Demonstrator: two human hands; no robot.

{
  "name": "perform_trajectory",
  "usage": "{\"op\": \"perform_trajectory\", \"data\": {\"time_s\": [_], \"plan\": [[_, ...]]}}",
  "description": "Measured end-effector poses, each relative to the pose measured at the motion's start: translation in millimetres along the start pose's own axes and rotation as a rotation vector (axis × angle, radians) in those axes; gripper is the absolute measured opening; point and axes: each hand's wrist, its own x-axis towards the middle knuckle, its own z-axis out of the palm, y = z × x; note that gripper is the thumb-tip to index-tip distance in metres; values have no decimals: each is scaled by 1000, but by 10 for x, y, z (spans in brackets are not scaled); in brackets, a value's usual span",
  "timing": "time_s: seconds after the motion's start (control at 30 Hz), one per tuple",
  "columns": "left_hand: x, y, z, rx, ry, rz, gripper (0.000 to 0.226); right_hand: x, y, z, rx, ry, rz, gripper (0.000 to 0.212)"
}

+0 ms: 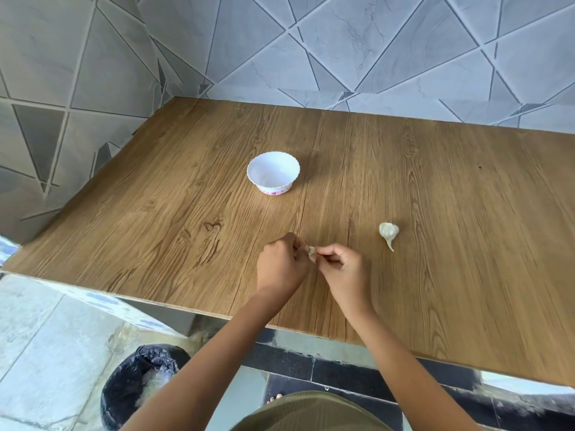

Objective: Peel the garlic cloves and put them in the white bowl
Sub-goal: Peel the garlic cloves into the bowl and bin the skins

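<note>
White bowl (273, 173): one. Round, with a scalloped rim, smooth white walls and a pink patterned band round the foot. It stands upright on the table. What lies inside cannot be made out.

Garlic clove (311, 251): one. Small, pale and papery, only partly visible. It is held nearer the person than the bowl and slightly to the bowl's right, just above the tabletop.

Left hand (281, 265): one. Fingers curled in tight, tips pinching the clove from its left side.

Right hand (340, 265): one. Fingers curled, thumb and forefinger pinching the same clove from its right side. The two hands almost touch.

Garlic bulb (388, 233): one. Off-white and dry-skinned, rounded with a thin tapering stalk that points toward the person. It lies on its side, well apart from the bowl, to the bowl's right and nearer the person.

Table (435, 213): one. Flat brown top with a printed wood grain and a pale edge strip. It carries the bowl and the bulb.

Waste bin (140, 387): one. Round, lined with a crinkled black plastic bag, on the floor below the table edge, to the bowl's left and nearer the person.

Wall tiles (373, 51): grey and marbled, cut into triangles by dark lines, behind the bowl and to its left.
</note>
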Motion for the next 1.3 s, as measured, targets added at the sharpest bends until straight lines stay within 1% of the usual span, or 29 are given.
{"op": "perform_trajectory", "data": {"time_s": [0.03, 0.1, 0.23, 0.33, 0.43, 0.5, 0.63, 0.77, 0.9, 0.93, 1.03, 1.1, 1.2, 1.3], "plan": [[6, 5, 1, -6, -7, -18, 9, -1, 13, 5, -46, 12, -52, 8], [30, -3, -12, -90, -49, -89, 13, 16, 12, -2, -33, 13, -51, 9], [41, -27, -26, -330, -138, -219, 16, 44, -18, -22, 113, -21, 110, 20], [47, -58, -23, -420, -174, -212, 16, 40, -44, -44, 190, -98, 194, 23], [72, -101, -58, -444, -207, -191, 14, 55, -106, -96, 360, -201, 339, 18], [84, -128, -70, -420, -207, -146, 13, 79, -148, -124, 464, -227, 456, 12], [95, -137, -79, -288, -204, 62, 11, 126, -178, -137, 569, -215, 606, 10], [99, -120, -82, -266, -199, 101, 15, 135, -169, -120, 495, -204, 574, 10], [96, -110, -84, -310, -202, 42, 24, 134, -163, -92, 477, -156, 571, 11], [100, -111, -89, -316, -203, 41, 23, 136, -166, -90, 493, -142, 581, 12], [105, -136, -118, -350, -195, 23, 12, 154, -177, -110, 569, -103, 622, 10], [121, -190, -137, -350, -172, 10, 11, 170, -169, -134, 589, -101, 625, 10], [148, -279, -152, -250, -141, 37, 10, 182, -146, -165, 594, -122, 602, 13], [162, -306, -154, 4, -127, 191, 11, 175, -134, -176, 603, -140, 581, 15]]}}
